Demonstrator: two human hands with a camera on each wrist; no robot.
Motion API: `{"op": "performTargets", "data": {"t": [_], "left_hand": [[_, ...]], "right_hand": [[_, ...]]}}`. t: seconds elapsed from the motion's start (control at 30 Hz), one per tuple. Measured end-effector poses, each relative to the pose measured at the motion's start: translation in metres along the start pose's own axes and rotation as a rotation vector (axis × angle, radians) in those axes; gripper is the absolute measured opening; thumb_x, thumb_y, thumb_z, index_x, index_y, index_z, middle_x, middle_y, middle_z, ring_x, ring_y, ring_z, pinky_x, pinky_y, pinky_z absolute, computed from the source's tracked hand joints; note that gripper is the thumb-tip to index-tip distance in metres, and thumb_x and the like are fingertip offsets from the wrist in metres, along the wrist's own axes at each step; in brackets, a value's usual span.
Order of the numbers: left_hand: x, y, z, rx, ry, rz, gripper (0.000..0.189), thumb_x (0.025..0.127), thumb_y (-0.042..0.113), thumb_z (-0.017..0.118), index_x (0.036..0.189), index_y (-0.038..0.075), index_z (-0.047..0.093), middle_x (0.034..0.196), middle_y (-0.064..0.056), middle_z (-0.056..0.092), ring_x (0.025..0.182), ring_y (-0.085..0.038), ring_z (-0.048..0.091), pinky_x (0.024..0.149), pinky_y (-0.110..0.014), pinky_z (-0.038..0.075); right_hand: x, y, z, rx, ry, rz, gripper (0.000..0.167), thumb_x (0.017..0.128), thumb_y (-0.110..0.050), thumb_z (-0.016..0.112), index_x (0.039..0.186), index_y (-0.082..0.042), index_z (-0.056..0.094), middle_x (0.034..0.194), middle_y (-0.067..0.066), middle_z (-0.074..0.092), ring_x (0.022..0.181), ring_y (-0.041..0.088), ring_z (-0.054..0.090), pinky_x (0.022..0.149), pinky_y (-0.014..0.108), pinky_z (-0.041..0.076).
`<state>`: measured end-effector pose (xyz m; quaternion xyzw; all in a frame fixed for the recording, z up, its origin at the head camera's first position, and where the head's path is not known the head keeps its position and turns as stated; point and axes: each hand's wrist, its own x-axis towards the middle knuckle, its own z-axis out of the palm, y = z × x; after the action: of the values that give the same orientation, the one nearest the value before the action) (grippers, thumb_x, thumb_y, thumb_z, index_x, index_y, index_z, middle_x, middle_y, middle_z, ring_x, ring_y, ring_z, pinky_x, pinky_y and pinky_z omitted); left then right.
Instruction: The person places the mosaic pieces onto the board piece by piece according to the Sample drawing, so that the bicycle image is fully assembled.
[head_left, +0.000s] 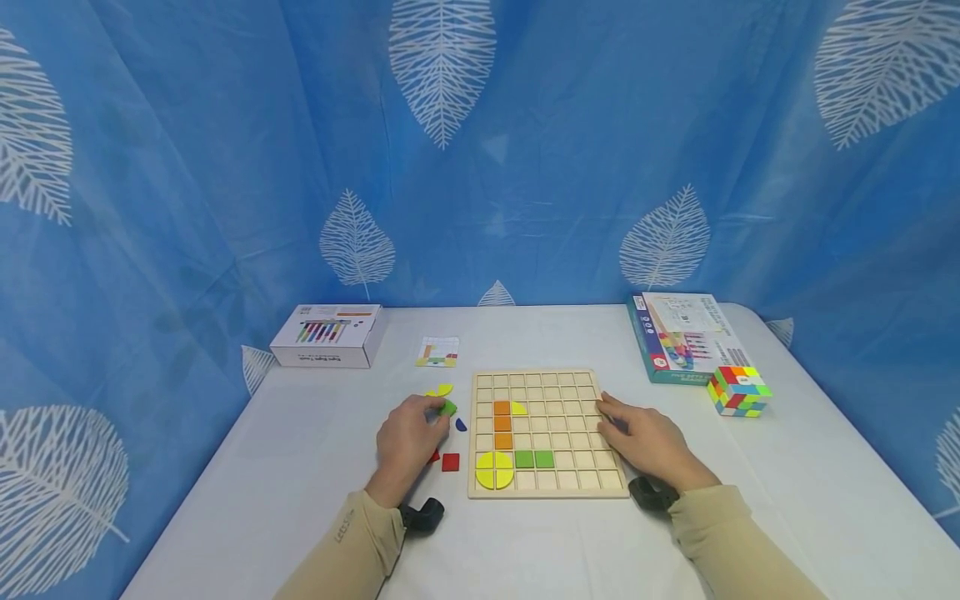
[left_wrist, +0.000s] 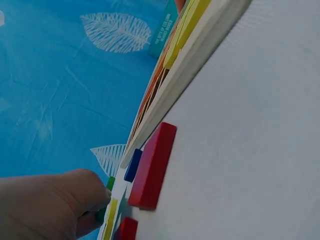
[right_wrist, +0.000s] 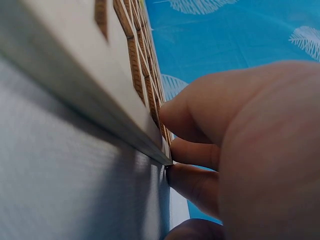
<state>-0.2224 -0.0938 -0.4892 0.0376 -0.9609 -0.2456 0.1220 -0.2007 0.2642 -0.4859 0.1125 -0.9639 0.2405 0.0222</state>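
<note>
My left hand [head_left: 408,437] pinches a green block [head_left: 448,407] between thumb and fingers, left of the wooden grid board [head_left: 547,493]. Around that hand lie yellow pieces [head_left: 445,389], a blue rounded piece [head_left: 461,424] and a red square block [head_left: 451,462]; another red one is partly hidden by the hand. My right hand [head_left: 648,437] grips the board's right rim, the thumb over the top and fingers against the side. On the board sit three orange squares [head_left: 502,423] in a column, a yellow quarter circle [head_left: 518,408], two green squares [head_left: 543,459] and a yellow circle of quarter pieces [head_left: 485,479].
Behind the loose pieces lies a small pattern card [head_left: 438,352]. A white box [head_left: 322,354] stands at the back left. At the back right are a flat teal game box [head_left: 652,350] with a paper on it and a multicoloured cube [head_left: 738,392]. A blue leaf-print curtain surrounds the table.
</note>
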Motion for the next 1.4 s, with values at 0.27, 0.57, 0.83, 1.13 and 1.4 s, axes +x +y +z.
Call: {"op": "performTargets", "data": {"t": [0.27, 0.57, 0.83, 1.13, 1.4], "left_hand": [[-0.013, 0.015, -0.002, 0.021, -0.017, 0.176, 0.026, 0.086, 0.03, 0.081, 0.111, 0.023, 0.081, 0.115, 0.001, 0.075, 0.101, -0.02, 0.073, 0.059, -0.027, 0.05], [-0.026, 0.025, 0.003, -0.023, -0.049, 0.432, 0.02, 0.087, 0.031, 0.082, 0.105, 0.026, 0.081, 0.105, 0.01, 0.073, 0.084, -0.01, 0.071, 0.055, -0.018, 0.041], [-0.038, 0.04, 0.009, -0.02, 0.01, 0.583, 0.018, 0.084, 0.028, 0.084, 0.101, 0.026, 0.082, 0.1, 0.012, 0.073, 0.074, -0.005, 0.069, 0.051, -0.014, 0.036], [-0.055, 0.059, 0.018, -0.054, 0.031, 0.734, 0.014, 0.083, 0.027, 0.085, 0.097, 0.027, 0.082, 0.097, 0.015, 0.073, 0.067, -0.001, 0.065, 0.05, -0.009, 0.029], [-0.059, 0.067, 0.023, -0.056, 0.041, 0.763, 0.012, 0.084, 0.027, 0.083, 0.095, 0.029, 0.082, 0.095, 0.017, 0.073, 0.062, -0.001, 0.061, 0.048, -0.008, 0.025]], "right_hand": [[0.0, 0.0, 0.0, -0.001, 0.002, -0.002, 0.047, 0.102, -0.032, 0.062, 0.142, -0.008, 0.062, 0.153, 0.011, 0.053, 0.136, 0.045, 0.052, 0.106, 0.063, 0.043], [0.001, 0.001, 0.001, 0.001, 0.005, -0.001, 0.047, 0.102, -0.031, 0.062, 0.142, -0.008, 0.062, 0.154, 0.011, 0.052, 0.137, 0.045, 0.051, 0.106, 0.063, 0.043], [0.001, 0.002, 0.0, -0.012, 0.029, -0.015, 0.046, 0.101, -0.03, 0.062, 0.14, -0.007, 0.063, 0.151, 0.012, 0.054, 0.133, 0.045, 0.055, 0.103, 0.062, 0.046], [0.002, 0.001, 0.0, -0.007, 0.023, -0.011, 0.045, 0.101, -0.03, 0.063, 0.14, -0.007, 0.064, 0.151, 0.012, 0.054, 0.133, 0.046, 0.055, 0.103, 0.062, 0.045], [0.001, 0.003, 0.0, -0.008, 0.029, -0.012, 0.045, 0.101, -0.03, 0.063, 0.14, -0.007, 0.064, 0.151, 0.012, 0.055, 0.133, 0.046, 0.055, 0.103, 0.062, 0.045]]}}
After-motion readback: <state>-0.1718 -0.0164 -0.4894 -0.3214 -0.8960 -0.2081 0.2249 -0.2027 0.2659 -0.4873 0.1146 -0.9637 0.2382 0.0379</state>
